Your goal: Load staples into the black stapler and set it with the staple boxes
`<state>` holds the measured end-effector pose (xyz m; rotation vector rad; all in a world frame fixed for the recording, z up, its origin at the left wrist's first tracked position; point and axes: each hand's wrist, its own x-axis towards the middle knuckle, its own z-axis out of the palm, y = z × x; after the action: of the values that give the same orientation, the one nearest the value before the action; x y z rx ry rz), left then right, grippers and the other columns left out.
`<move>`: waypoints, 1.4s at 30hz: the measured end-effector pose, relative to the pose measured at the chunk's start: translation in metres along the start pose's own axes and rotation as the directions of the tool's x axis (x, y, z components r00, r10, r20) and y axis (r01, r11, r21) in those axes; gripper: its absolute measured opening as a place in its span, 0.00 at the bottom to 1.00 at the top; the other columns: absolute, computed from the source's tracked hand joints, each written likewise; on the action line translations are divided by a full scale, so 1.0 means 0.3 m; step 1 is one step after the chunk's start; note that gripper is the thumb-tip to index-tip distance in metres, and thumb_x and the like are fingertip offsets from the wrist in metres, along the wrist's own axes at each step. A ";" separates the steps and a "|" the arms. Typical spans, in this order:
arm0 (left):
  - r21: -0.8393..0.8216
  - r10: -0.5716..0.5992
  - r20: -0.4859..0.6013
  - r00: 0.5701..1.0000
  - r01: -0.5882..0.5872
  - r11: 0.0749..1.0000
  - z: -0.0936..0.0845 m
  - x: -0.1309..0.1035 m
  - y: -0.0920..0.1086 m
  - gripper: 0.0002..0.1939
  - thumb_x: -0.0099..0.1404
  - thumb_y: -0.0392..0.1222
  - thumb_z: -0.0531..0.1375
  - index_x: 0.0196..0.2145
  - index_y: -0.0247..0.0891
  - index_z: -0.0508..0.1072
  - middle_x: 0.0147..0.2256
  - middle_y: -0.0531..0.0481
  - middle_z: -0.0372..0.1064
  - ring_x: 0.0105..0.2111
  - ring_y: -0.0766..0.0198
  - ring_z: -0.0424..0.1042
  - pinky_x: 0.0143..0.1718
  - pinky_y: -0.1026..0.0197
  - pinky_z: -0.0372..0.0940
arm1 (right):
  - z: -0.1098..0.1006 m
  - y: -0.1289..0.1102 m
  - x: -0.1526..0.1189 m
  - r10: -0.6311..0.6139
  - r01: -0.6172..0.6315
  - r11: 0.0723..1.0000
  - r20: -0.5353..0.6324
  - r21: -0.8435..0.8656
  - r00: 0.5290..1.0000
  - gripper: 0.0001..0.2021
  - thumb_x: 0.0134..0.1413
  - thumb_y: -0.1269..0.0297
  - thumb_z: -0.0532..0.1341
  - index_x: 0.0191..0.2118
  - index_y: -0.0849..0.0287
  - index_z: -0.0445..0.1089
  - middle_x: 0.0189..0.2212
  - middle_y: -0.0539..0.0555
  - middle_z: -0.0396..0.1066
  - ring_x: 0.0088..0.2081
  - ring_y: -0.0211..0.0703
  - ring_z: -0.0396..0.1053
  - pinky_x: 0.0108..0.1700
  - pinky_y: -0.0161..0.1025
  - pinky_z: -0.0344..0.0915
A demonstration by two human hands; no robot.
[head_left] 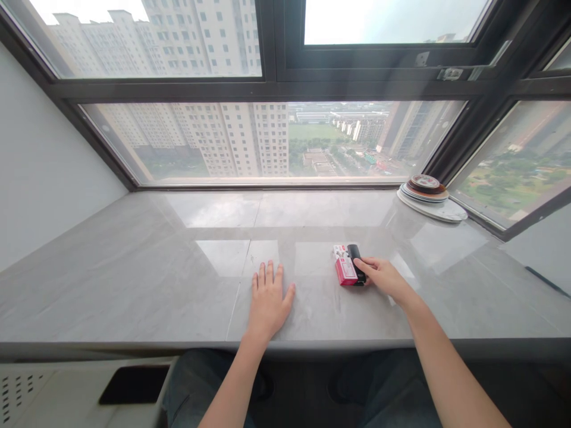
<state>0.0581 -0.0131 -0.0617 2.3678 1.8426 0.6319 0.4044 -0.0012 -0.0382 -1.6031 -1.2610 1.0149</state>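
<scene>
My left hand (269, 302) lies flat on the grey marbled ledge (147, 279), palm down, fingers spread, holding nothing. To its right, my right hand (379, 275) has its thumb and fingers closed on a black object (355, 258), which looks like a small stapler or case. Directly against the black object's left side is a small red and white box (345, 270). Parts of the black object are hidden under my right fingers, and its exact kind is hard to tell.
Stacked round plates or coasters (426, 193) sit in the back right corner by the window frame (267, 89). A thin dark object (548, 281) is at the far right. Below the ledge at left, a dark phone-like rectangle (134, 384) rests on a pale surface (49, 395).
</scene>
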 end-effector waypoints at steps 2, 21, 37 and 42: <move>-0.016 -0.008 0.004 1.000 0.008 1.000 -0.002 0.001 -0.003 0.30 0.77 0.55 0.48 0.71 0.43 0.60 0.74 0.43 0.46 0.75 0.44 0.37 0.73 0.35 0.40 | 0.137 -0.040 -0.012 -0.029 0.029 0.999 0.001 0.034 1.000 0.25 0.55 0.43 0.67 0.48 0.60 0.82 0.37 0.57 0.79 0.28 0.45 0.74 0.29 0.41 0.73; -0.246 -0.103 -0.087 0.991 0.079 0.966 -0.047 0.012 0.010 0.37 0.70 0.61 0.58 0.69 0.42 0.57 0.66 0.41 0.62 0.69 0.47 0.57 0.70 0.43 0.50 | 0.362 -0.046 -0.112 -0.244 0.215 0.964 -0.201 -0.155 0.949 0.30 0.66 0.38 0.56 0.53 0.60 0.78 0.37 0.57 0.75 0.35 0.48 0.71 0.40 0.43 0.70; -0.205 -0.200 -0.070 0.977 0.182 0.962 -0.038 0.091 0.053 0.32 0.67 0.48 0.60 0.66 0.40 0.61 0.51 0.41 0.69 0.47 0.50 0.74 0.47 0.54 0.68 | 0.374 -0.051 -0.110 -0.226 0.205 0.971 -0.183 -0.126 0.957 0.29 0.65 0.37 0.58 0.50 0.58 0.79 0.34 0.56 0.73 0.32 0.48 0.70 0.31 0.40 0.69; -0.148 -0.268 -0.133 0.954 0.248 0.957 -0.070 0.153 -0.105 0.32 0.66 0.52 0.61 0.65 0.40 0.64 0.54 0.41 0.67 0.48 0.50 0.74 0.50 0.53 0.67 | 0.374 -0.051 -0.110 -0.226 0.206 0.971 -0.182 -0.124 0.957 0.28 0.65 0.38 0.57 0.51 0.58 0.79 0.34 0.56 0.73 0.33 0.48 0.71 0.31 0.40 0.69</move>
<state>0.0307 0.0350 -0.0396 2.0011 2.0557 0.8908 0.2891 -0.0171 -0.0568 -1.5606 -1.3375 0.6490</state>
